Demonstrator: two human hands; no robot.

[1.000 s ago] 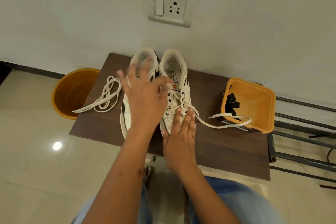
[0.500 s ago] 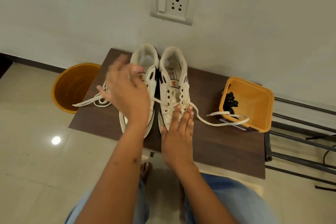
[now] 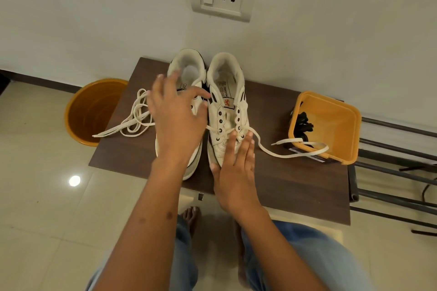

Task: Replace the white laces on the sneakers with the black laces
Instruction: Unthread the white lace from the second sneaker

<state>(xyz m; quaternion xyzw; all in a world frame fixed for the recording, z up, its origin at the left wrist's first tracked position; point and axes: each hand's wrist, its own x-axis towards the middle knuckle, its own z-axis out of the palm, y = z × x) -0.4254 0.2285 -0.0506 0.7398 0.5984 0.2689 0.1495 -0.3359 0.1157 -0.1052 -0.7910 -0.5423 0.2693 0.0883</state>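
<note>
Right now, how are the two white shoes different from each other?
The right shoe has a white lace through its lowest holes, trailing to the orange tub; the left shoe shows none, and a loose lace lies beside it. The right hand rests flat on the right shoe's toe; the left hand is spread over the left shoe. Both are white, side by side on the table.

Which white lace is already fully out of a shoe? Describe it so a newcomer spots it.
Start at the dark wooden table against the wall, then go to its left end beside the round orange bucket. The loose white lace lies there in a looped pile, left of both sneakers. Unlike the other white lace, which runs from the right sneaker toward the square orange tub, it is threaded through nothing.
</note>
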